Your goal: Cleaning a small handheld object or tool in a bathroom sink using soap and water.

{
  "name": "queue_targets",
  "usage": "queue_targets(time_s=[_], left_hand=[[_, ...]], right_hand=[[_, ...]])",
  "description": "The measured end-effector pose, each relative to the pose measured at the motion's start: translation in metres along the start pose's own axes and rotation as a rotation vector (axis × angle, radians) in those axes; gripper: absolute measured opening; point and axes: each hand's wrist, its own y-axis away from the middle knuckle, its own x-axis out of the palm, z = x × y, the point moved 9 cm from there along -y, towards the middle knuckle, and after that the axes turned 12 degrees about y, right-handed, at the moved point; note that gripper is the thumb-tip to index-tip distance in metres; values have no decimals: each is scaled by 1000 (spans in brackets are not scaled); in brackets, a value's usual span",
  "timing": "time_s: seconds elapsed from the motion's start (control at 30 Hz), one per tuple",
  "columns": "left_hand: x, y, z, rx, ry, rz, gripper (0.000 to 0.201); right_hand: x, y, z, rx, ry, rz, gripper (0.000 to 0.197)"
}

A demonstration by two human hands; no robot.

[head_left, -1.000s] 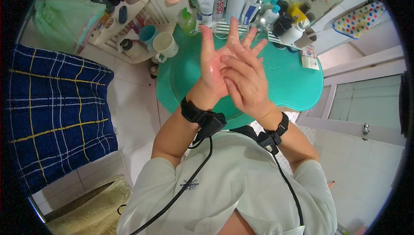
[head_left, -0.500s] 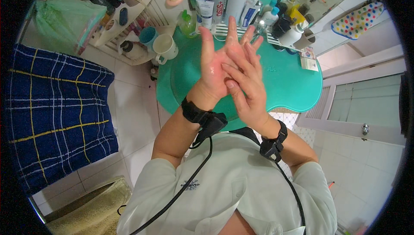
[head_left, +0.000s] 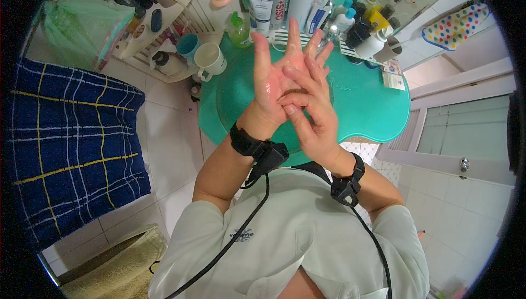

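Over the green basin, my left hand [head_left: 267,88] is open, palm up and fingers spread. Its palm and fingers look wet and shiny, with a reddish tint. My right hand [head_left: 316,115] lies against that palm from the right side. Its fingers are bent and somewhat apart, the index tip close to the thumb tip. No object shows in either hand, though part of the left palm is hidden under the right fingers. Beneath both hands is the green countertop with its basin [head_left: 370,104]. A black strap with a cable circles each wrist.
Bottles and tubes, among them a white bottle [head_left: 301,3], crowd the counter's back edge by the tap [head_left: 331,33]. A green pump bottle [head_left: 238,30] and white mug [head_left: 210,60] stand at the left. A blue checked towel [head_left: 82,145] hangs farther left; a white door [head_left: 460,134] is at right.
My right fingers have shifted slightly over the left palm and curled more, with the index finger now bent toward the thumb. The left hand has barely moved.
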Motion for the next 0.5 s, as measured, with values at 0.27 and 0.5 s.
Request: queue_targets(time_s=[0.27,0.5], left_hand=[[1,0,-1,20,-20,-27,105],[3,-1,1,13,-29,12,105]], right_hand=[[-1,-3,-3,86,16,-31,24],[-2,-2,-4,21,37,-1,19]])
